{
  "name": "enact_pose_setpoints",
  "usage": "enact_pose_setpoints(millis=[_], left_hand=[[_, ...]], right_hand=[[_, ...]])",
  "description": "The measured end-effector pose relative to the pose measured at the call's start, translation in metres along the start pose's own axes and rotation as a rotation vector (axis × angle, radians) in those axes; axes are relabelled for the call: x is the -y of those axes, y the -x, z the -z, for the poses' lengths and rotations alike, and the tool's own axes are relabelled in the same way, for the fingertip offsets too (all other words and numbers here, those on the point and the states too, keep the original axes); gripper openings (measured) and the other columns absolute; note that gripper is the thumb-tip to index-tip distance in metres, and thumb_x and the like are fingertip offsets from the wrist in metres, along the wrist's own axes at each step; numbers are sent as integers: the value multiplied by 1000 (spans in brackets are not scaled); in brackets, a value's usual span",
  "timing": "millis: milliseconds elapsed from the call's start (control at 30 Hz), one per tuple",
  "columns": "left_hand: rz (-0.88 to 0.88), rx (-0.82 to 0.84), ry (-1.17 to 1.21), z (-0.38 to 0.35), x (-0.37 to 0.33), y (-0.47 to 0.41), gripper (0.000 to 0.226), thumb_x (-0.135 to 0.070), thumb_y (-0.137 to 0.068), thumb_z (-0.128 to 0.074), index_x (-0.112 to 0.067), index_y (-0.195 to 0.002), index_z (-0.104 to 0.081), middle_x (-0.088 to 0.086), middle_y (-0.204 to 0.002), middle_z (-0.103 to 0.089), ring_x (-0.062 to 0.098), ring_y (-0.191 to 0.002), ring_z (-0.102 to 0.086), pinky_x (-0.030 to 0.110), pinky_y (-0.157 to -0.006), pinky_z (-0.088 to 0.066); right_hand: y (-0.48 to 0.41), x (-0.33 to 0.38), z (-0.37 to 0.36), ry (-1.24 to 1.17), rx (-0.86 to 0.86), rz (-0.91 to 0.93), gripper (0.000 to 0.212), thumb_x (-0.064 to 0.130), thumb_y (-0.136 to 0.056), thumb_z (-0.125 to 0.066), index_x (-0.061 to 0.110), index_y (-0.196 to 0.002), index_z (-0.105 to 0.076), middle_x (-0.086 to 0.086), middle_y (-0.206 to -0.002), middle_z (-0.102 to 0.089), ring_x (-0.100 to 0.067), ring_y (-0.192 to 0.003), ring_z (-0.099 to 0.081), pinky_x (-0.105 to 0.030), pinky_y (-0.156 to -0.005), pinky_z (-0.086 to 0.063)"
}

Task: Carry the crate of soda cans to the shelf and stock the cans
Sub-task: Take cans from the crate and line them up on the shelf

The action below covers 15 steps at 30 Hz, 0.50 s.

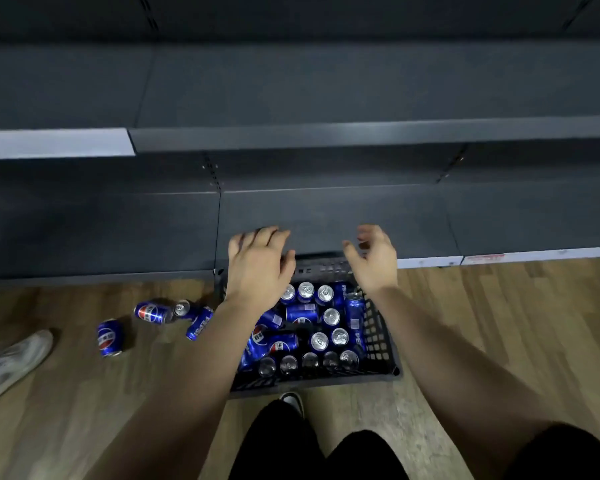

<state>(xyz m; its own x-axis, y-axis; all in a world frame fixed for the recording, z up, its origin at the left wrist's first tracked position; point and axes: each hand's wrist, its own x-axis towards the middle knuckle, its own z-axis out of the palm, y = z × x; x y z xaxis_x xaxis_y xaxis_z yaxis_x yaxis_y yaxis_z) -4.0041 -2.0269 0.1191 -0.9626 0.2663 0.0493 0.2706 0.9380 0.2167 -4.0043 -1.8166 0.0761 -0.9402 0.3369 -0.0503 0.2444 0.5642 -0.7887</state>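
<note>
I am holding my left hand (pixel 257 268) and right hand (pixel 374 261) open and empty over the far rim of the crate (pixel 374 341) at lower centre. The cans (pixel 319 341) are sitting just below, nearer the left hand.

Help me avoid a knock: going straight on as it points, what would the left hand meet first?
Likely the bare deck of the lower shelf; nothing shows between it and the left hand, though depth is unclear.

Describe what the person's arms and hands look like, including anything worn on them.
The left hand and right hand are bare: no gloves, and no ring or watch that I can see. The left forearm and right forearm are uncovered; no sleeve comes into view.
</note>
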Motion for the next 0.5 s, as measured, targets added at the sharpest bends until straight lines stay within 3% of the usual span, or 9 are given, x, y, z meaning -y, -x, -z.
enact_pose_setpoints(millis=[167,333,500], left_hand=[[35,45,2,-100,21,17,41,-35,-97,-42,-21,-134,-52,-1,-137,-53,19,-128,-44,40,-111,-18],[80,70,-2,-196,45,28,42,-38,-97,-39,-21,-134,-52,-2,-138,-51,20,-129,-43,39,-111,-17],[101,57,20,-275,64,40,47,-40,-94,-33,-20,-130,-55,0,-134,-54,22,-125,-47,41,-110,-21]], right_hand=[[6,-91,-66,14,79,-65,40,24,-89,-68,11,-125,-57,-4,-118,-62,-13,-92,-59,-24,-83,-43],[9,-170,-131,13,135,-47,40,25,-89,-68,10,-125,-58,-5,-121,-63,-17,-109,-60,-27,-90,-47],[14,-234,-181,46,234,-61,44,28,-88,-69,12,-128,-57,-5,-123,-61,-21,-107,-60,-32,-91,-49]])
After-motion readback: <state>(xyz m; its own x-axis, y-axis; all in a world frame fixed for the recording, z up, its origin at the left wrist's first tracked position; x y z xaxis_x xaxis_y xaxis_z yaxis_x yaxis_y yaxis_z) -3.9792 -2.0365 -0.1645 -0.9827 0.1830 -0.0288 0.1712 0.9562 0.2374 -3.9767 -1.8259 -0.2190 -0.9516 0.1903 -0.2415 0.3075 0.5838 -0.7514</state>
